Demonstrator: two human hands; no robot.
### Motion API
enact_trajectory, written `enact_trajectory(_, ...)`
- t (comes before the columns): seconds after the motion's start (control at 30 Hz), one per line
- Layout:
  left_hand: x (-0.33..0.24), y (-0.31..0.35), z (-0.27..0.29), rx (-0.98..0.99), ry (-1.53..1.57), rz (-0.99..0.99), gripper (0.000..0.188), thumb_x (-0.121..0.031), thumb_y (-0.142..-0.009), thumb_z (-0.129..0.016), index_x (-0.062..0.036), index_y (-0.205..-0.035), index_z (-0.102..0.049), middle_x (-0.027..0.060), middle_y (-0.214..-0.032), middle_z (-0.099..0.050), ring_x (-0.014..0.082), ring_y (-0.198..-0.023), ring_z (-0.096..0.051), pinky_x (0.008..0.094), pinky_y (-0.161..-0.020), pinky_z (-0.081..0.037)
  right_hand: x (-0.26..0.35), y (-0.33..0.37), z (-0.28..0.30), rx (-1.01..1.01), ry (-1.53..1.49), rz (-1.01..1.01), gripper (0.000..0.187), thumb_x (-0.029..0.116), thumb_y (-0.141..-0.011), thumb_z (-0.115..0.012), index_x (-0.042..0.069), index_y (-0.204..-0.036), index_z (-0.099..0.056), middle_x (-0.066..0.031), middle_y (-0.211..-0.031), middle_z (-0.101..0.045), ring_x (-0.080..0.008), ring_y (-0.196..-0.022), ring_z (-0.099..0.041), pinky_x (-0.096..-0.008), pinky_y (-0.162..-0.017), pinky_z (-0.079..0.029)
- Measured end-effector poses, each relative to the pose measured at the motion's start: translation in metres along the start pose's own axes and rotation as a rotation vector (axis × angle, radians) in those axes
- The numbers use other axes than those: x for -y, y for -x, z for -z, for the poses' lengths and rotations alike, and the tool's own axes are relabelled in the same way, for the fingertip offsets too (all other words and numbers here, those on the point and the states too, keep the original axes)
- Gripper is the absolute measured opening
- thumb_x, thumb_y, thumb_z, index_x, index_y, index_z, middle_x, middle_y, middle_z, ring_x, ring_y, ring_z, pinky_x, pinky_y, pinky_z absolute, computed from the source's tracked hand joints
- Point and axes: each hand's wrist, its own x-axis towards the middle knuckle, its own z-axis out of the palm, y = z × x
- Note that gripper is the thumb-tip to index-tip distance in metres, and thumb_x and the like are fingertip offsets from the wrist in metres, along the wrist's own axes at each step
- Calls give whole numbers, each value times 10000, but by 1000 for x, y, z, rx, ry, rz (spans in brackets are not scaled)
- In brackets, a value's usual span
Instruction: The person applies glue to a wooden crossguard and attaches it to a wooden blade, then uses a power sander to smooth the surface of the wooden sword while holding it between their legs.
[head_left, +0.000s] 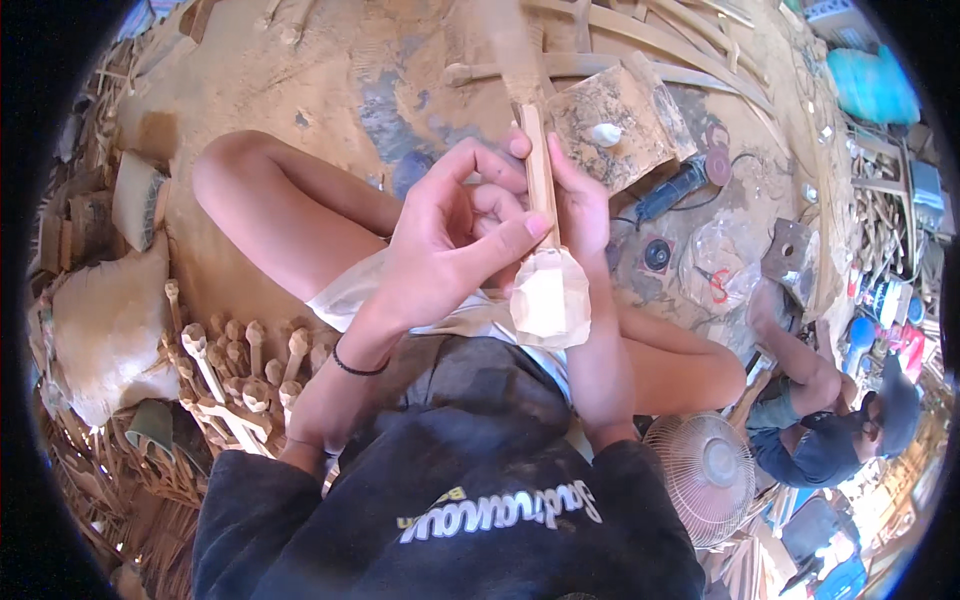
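Wood blank first, since that's what both hands are on: it's up off the floor, over the crossed legs, chunky head toward my camera and handle pointing away. From my remote seat, the left hand has its thumb pressed on the handle right by the head, other fingers curled in. Right hand backs the handle from behind; fingers look wrapped on it, but part of that grip is hidden from me.

Progress-wise I'd call it roughed out: handle straight, head cut into flat faces. Edges between those faces look pretty crisp, so I'm guessing any smoothing isn't done yet. Can't see the underside, so no verdict there. Toward the floor's left edge there's a whole cluster of similar knobbed blanks near the left forearm.

Other stuff: dusty wooden block with a white bulb-shaped thing on it, angle grinder lying along the block's near right edge, clear plastic bag past that. Long wooden strips run along the floor's far edge. Imo the main obstacle is the legs, which fence off the floor underneath. Wire-caged fan crowds the right knee too, with a co-worker sitting just beyond.
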Motion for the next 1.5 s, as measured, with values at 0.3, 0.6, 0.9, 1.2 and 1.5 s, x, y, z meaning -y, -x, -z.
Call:
enact_trajectory(0.3,-4,-3,-14,44,-201,-141,195,-8,-1032,-765,2,-1196,-659,15,-966,-681,46,-741,-645,211,-603,-513,-20,4,14,-33,-162,-8,393,529,-1165,-495,167,-1236,-630,5,-763,-599,-161,-581,-589,-306,-501,-495)
enact_trajectory(0.6,-1,1,-3,29,61,-32,137,-176,-1137,-663,-40,-1151,-649,33,-990,-711,67,-733,-642,223,-609,-526,-20,1,37,74,-95,-74,442,577,-1166,-403,196,-1213,-622,-68,-761,-652,-327,-542,-718,-480,-464,-650)
enact_trajectory(0.9,0,4,36,-124,-122,-53,212,-231,-1151,-637,-23,-1167,-673,26,-844,-680,90,-706,-644,241,-653,-527,-36,-15,53,254,-240,19,453,544,-1185,-414,131,-1173,-602,18,-790,-442,-193,-766,-550,-377,-754,-474)
enact_trajectory(1.2,14,6,45,-243,-611,-108,147,-143,-1098,-687,-4,-1144,-670,43,-897,-695,118,-766,-677,284,-701,-548,-37,-11,56,105,44,-25,447,491,-1185,-433,81,-1158,-609,17,-807,-439,-173,-752,-485,-328,-770,-421)
enact_trajectory(1.5,51,23,55,-485,-559,-93,228,-157,-1089,-678,-21,-1258,-608,57,-1082,-654,115,-907,-633,281,-790,-504,-47,-13,53,-22,252,-29,451,458,-1183,-491,42,-1149,-661,-23,-889,-594,-157,-798,-570,-318,-779,-489)
